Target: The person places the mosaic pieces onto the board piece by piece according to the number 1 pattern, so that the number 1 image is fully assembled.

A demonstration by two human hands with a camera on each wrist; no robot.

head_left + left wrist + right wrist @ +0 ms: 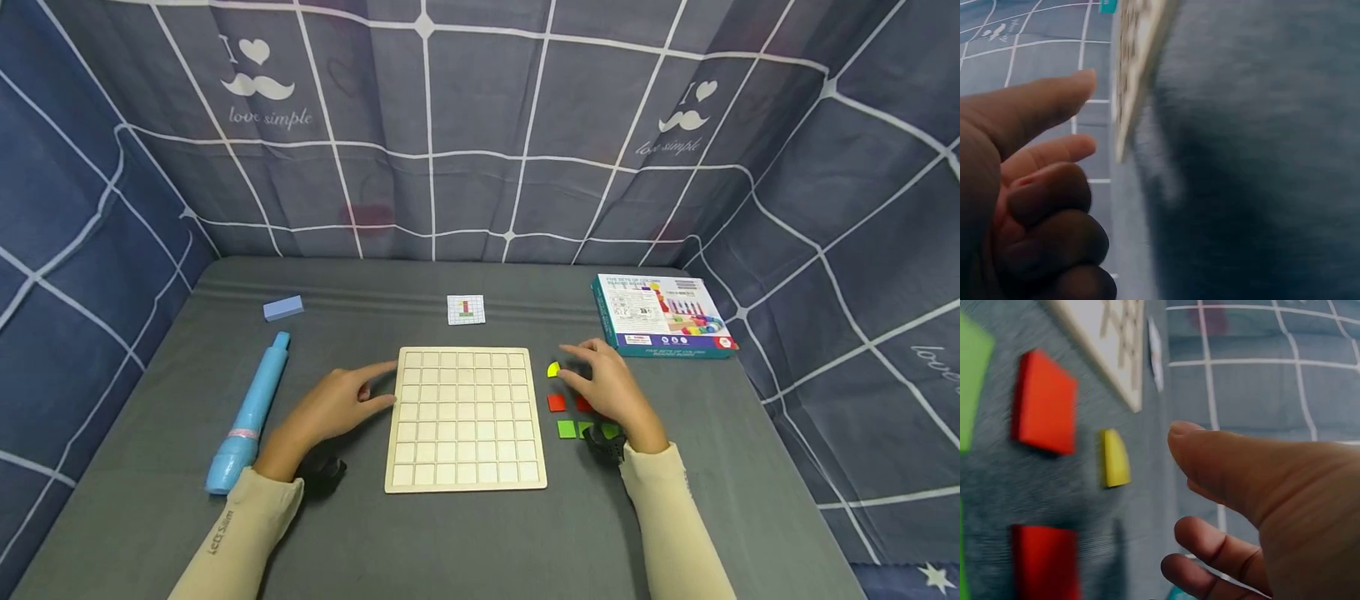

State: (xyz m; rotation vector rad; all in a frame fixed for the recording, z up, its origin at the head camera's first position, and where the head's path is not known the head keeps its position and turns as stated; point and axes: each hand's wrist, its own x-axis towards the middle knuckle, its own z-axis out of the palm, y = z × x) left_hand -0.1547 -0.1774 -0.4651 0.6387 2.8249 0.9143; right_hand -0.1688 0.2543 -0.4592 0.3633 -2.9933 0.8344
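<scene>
A pale wooden grid board [465, 417] lies flat on the table, its squares bare. At its left edge is my left hand [330, 407], index finger and thumb stretched toward the rim and the other fingers folded in; the left wrist view shows the board [1138, 69] just past the fingertips. My right hand [606, 382] hovers right of the board, thumb and index finger spread near a yellow quarter-round piece [553, 369], with nothing held. Nearer me lie red square pieces [557, 403] and a row of green square pieces [566, 429], partly hidden by this hand.
Behind the board lies a small card [466, 310] with a printed grid pattern. A boxed set [663, 315] sits at the back right. On the left are a blue block [282, 307] and a long light-blue tube-shaped object [251, 417]. Grid-patterned curtains [472, 100] enclose the table.
</scene>
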